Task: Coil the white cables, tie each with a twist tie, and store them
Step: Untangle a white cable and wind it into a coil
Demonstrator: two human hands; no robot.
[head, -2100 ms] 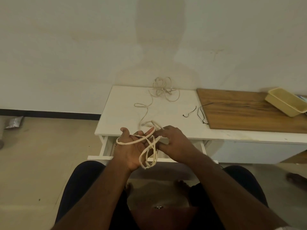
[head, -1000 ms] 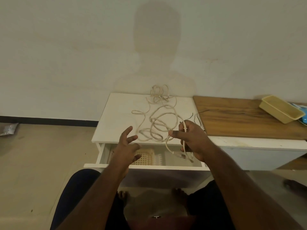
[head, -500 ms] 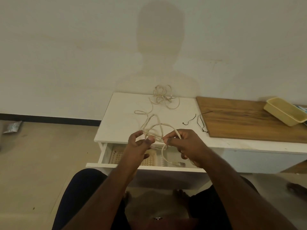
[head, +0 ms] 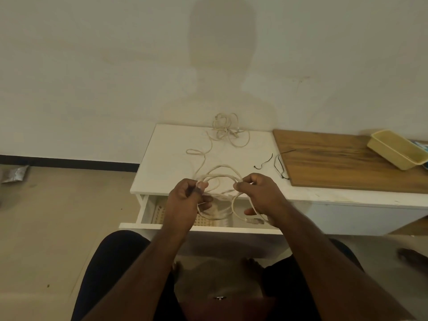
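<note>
I hold a white cable looped between both hands above the front edge of the white tabletop. My left hand has its grip curled round one side of the loops; my right hand pinches the other side between thumb and forefinger, with the cable's plug end hanging below it over the open drawer. From my left hand a strand trails back across the tabletop to a tangled bundle near the wall. Two dark twist ties lie to the right, one partly on the wooden board, which carries a yellow tray.
</note>
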